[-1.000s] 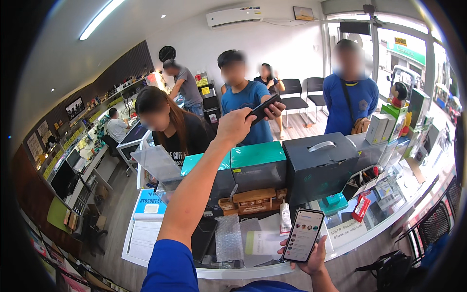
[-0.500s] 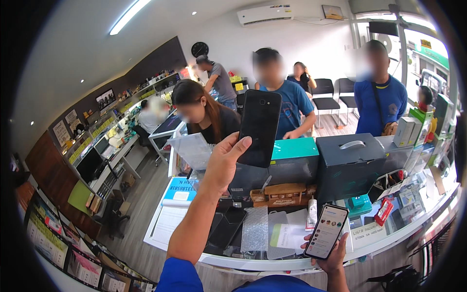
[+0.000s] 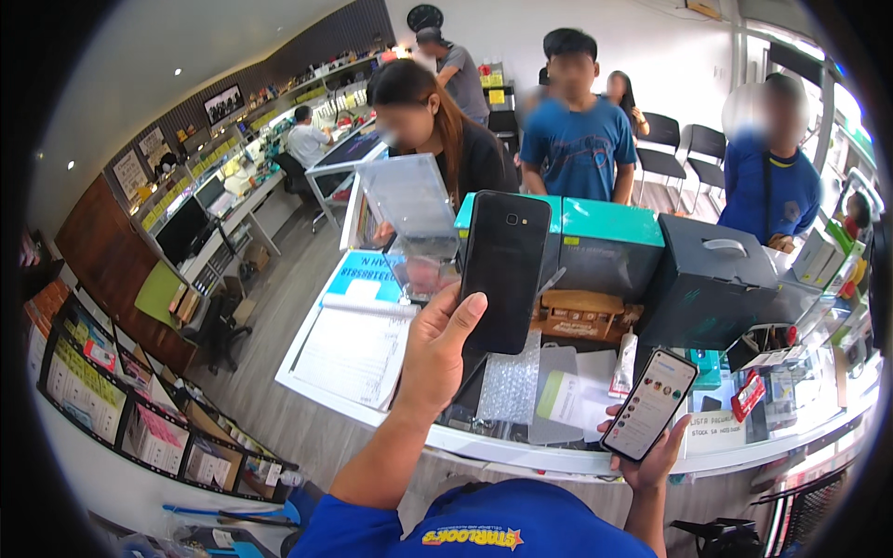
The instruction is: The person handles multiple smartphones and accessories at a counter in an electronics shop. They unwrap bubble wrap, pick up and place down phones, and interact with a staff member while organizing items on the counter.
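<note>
My left hand [image 3: 441, 353] grips a black smartphone [image 3: 506, 274] by its lower left edge, with the thumb along the side. Its back, with a small camera near the top, faces me as it stands upright above the glass counter [image 3: 502, 453]. Lower and to the right, my right hand [image 3: 651, 471] is wrapped round a second smartphone [image 3: 649, 406], whose lit screen shows a white list with small round pictures. Behind the phones lie bubble wrap [image 3: 509, 389], a white tube [image 3: 624, 365] and a brown wooden block calendar [image 3: 588, 314].
An open notebook [image 3: 352, 352] lies on the counter's left end. Teal-topped boxes [image 3: 609, 244] and a dark box with a handle [image 3: 712, 284] stand along the far side. Several people are beyond the counter, one bending beside a clear plastic lid [image 3: 406, 203].
The view has tilted down and swung left, bringing more of the notebook and my shirt into sight. The black phone is now lower over the counter. Both hands keep their phones.
</note>
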Tool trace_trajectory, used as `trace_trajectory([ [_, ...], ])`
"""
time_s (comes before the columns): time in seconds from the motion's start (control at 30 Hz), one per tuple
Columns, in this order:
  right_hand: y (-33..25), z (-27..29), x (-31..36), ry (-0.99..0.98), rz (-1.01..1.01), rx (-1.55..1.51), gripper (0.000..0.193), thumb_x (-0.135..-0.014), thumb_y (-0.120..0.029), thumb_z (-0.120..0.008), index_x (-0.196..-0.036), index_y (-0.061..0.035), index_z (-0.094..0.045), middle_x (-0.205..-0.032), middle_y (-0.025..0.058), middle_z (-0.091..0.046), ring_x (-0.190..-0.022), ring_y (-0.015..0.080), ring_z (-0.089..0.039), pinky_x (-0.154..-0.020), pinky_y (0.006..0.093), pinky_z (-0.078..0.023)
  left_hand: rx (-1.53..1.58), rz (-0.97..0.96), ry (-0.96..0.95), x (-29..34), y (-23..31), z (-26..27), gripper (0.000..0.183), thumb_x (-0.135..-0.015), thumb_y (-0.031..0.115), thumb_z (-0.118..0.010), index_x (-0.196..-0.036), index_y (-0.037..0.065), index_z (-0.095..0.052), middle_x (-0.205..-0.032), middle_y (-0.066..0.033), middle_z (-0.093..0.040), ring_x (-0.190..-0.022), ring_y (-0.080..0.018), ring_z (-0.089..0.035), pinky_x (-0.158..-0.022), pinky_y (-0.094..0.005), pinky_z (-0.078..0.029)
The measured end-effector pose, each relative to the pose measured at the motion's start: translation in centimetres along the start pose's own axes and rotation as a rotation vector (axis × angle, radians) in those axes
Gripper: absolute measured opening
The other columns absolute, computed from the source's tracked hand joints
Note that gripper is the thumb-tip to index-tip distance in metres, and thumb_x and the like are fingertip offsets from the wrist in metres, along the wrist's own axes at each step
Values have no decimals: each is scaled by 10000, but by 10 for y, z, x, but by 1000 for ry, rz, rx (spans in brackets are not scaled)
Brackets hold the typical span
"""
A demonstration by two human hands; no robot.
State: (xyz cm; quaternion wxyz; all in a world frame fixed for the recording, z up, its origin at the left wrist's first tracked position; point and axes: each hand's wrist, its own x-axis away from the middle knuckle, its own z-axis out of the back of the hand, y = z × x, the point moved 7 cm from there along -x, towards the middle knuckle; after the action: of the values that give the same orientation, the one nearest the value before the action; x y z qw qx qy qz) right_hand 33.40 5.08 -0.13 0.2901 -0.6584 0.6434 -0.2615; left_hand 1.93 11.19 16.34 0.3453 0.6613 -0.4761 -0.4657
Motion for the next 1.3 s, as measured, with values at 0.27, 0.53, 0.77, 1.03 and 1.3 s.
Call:
trace_trajectory([
  [0.27, -21, 7, -7, 62, -113, 230, 908, -1078, -741, -340, -1569, 19, -418, -1252, 267, -701, -931, 338, -793, -379, 294, -568, 517, 433, 78, 47, -74, 18, 374, -1094, 229, -504, -1395, 15, -564, -1049, -94, -724, -873, -188, -703, -826, -339, -578],
  [0.53, -35, 42, -15, 186, -173, 588, 758, -1131, -615, -400, -1511, 29, -529, -1237, 216, -730, -994, 255, -773, -594, 287, -578, 974, 450, -389, 59, -83, 4, 894, -1046, 711, -524, -1538, -31, -449, -976, -61, -571, -673, -135, -539, -675, -342, -428],
  [0.77, -49, 49, -21, 379, 149, 1043, 691, -1140, -526, -504, -1510, 52, -577, -1416, 223, -666, -1293, 276, -635, -1133, 375, -461, 888, 431, -234, 65, -62, 17, 861, -1027, 489, -582, -1668, -4, -287, -1528, -276, -547, -1135, -401, -701, -967, -550, -565],
  [1.03, -51, 40, -10, 387, 383, 1333, 578, -1169, -429, -455, -1461, 43, -619, -1433, 204, -648, -1321, 298, -604, -1156, 398, -432, 918, 422, -127, 77, -69, 47, 636, -1117, 288, -518, -1671, 62, -302, -1427, -258, -658, -1053, -436, -773, -867, -556, -670],
  [1.3, -49, 54, -14, 405, 298, 1061, 675, -1166, -528, -374, -1436, 31, -639, -1390, 159, -663, -1333, 246, -582, -1168, 405, -401, 1320, 357, -388, 95, -67, 50, 597, -1151, 272, -425, -1671, 32, -259, -1375, -371, -619, -1098, -541, -736, -885, -620, -661],
])
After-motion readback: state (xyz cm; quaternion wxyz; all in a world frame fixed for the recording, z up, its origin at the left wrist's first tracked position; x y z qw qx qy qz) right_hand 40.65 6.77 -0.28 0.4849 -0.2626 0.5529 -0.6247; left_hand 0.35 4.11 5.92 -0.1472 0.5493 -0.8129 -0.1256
